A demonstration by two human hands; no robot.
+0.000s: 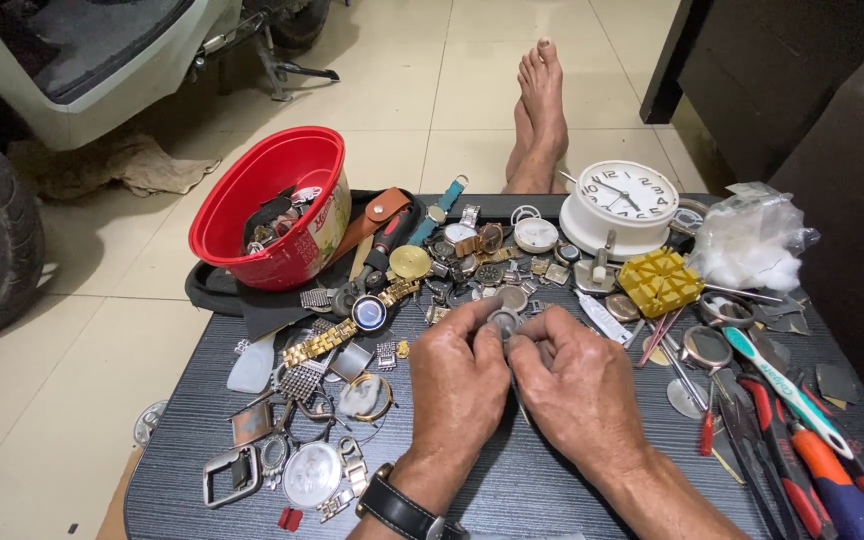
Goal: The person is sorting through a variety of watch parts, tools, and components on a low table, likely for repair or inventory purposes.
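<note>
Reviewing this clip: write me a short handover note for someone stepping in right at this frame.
Left hand and right hand meet over the dark table, pinching a small round watch case between their fingertips.
Loose watches and parts lie just beyond; red bowl far left, white clock and yellow case holder to the right, toothbrush and screwdrivers at the right edge.
Done: case picked up. Left: cannot tell.

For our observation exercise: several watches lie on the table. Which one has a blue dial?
The watch on the gold bracelet, just left of the left hand and below the red bowl. Its round dial is dark blue; the others show pale or metallic faces.
</note>
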